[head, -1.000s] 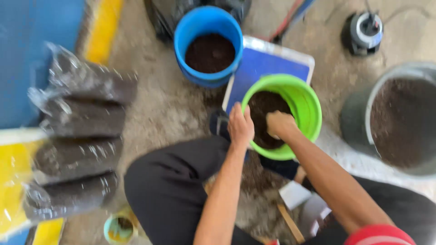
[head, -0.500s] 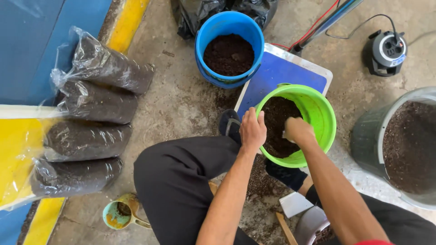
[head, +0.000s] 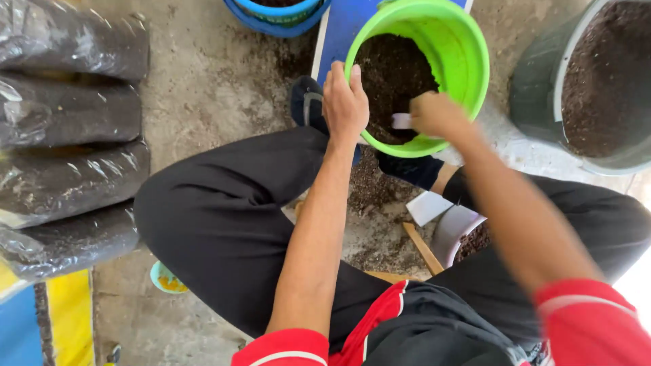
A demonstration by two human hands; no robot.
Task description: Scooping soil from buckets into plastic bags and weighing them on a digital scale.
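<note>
Largest item: grey tub, upper right of frame, holds dark soil nearly to the rim. It stands beside the seated person's right leg, likely so soil stays within arm's reach.

Next: four clear plastic bags packed w/ dark soil, stacked in a column down the left edge, lying flat and touching each other. Well apart from the hands.

Green bucket, top centre, approx. half full of soil. It rests on a blue flat board, just in front of the person's knees.

Blue bucket, top edge, mostly cut off; contents barely show.

Left hand: fingers pressed together, curled over the near rim of the green bucket, gripping it, prob. to steady the bucket.

Right hand: inside the bucket at the near side, motion-blurred, closed round a small pale object; kind of object cannot be told.

Small white container, lower centre between the legs, w/ some soil in it.

Small teal cup, lower left by the thigh, yellowish contents.
</note>
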